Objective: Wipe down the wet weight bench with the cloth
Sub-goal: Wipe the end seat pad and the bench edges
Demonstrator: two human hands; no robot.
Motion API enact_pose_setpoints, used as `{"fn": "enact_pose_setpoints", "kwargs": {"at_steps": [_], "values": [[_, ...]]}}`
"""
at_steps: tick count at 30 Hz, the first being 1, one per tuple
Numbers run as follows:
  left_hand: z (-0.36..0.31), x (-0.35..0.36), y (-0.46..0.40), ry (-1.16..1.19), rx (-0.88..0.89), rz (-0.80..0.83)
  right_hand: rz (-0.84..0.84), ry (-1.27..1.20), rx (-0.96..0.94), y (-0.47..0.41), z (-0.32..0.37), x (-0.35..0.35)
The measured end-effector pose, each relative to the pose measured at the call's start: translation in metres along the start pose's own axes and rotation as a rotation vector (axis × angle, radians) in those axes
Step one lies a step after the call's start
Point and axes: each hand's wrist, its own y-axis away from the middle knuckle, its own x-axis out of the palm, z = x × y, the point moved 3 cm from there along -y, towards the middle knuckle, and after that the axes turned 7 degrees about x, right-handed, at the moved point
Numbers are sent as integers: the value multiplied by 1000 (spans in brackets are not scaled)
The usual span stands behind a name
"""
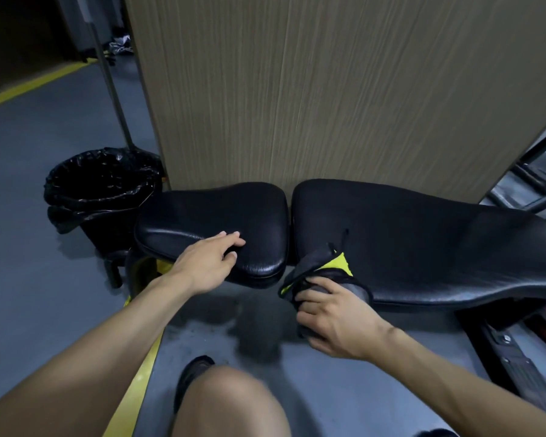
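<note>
Seen from the head camera looking down, a black padded weight bench, the desk (407, 234) here, runs left to right in front of a tall wood-grain panel (328, 89). It has a smaller seat pad (208, 212) on the left and a longer back pad on the right, with a narrow gap between them. The left hand (207, 263) rests on the near edge of the seat pad, fingers relaxed, its grip holding nothing. The right hand (334, 320) has its grip curled round a bunched grey and yellow cloth (325, 269), which touches the near left corner of the back pad. A bin lined with a black bag (101, 190) stands on the grey floor, left of the seat pad.
</note>
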Motion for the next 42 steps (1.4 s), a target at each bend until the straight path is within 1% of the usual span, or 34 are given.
{"fn": "enact_pose_setpoints", "kwargs": {"at_steps": [4, 9, 11, 13, 16, 18, 20, 22, 24, 25, 27, 28, 29, 30, 31, 32, 33, 34, 35, 36, 38, 39, 40, 42], "values": [[-3, 1, 0, -2, -10, -19, -27, 108, 50, -12, -4, 0], [-3, 0, -2, -22, -14, 6, 203, 369, 181, -63, 17, -17], [0, 0, -3, -23, -20, 27, 255, 458, 197, -71, 26, -18], [1, 0, -3, -22, -27, 46, 207, 476, 158, -62, 27, -19], [2, 3, -3, -27, -40, 71, 11, 336, 4, -30, 14, -19], [2, 4, -2, -38, -52, 78, -23, 248, -102, -5, 4, -16], [1, 5, -2, -59, -61, 90, -50, 202, -141, 21, -3, -17], [-1, 4, -2, -61, -71, 98, -100, 188, -84, 54, -15, -18], [-5, 3, -1, -70, -82, 122, -152, 157, 91, 91, -28, -20], [-10, 3, -1, -74, -81, 134, -179, 131, 233, 112, -34, -21], [-18, 0, -2, -85, -107, 174, -265, -2, 604, 144, -41, -19], [-26, -2, -2, -104, -112, 203, -348, -123, 824, 159, -40, -19], [-36, -3, 0, -124, -107, 229, -437, -317, 1046, 170, -36, -16], [-46, -4, 3, -134, -91, 244, -545, -584, 1249, 177, -29, -12], [-58, -4, 6, -131, -57, 245, -697, -910, 1441, 180, -20, -5], [-69, -4, 10, -116, -18, 235, -853, -1250, 1611, 180, -10, 2], [-79, -3, 14, -103, 24, 213, -992, -1568, 1737, 179, 3, 10], [-87, -2, 17, -97, 61, 183, -1113, -1825, 1797, 174, 14, 16], [-93, -1, 19, -97, 96, 152, -1219, -1984, 1820, 168, 21, 20], [-97, 0, 18, -100, 124, 126, -1324, -2078, 1825, 160, 28, 22], [-103, 1, 14, -91, 174, 95, -1530, -2120, 1840, 140, 35, 32], [-105, 3, 11, -81, 190, 88, -1600, -2107, 1848, 126, 36, 35], [-106, 5, 8, -72, 201, 84, -1637, -2102, 1842, 108, 37, 34], [-106, 8, 0, -54, 218, 82, -1634, -2072, 1831, 66, 41, 30]]}}
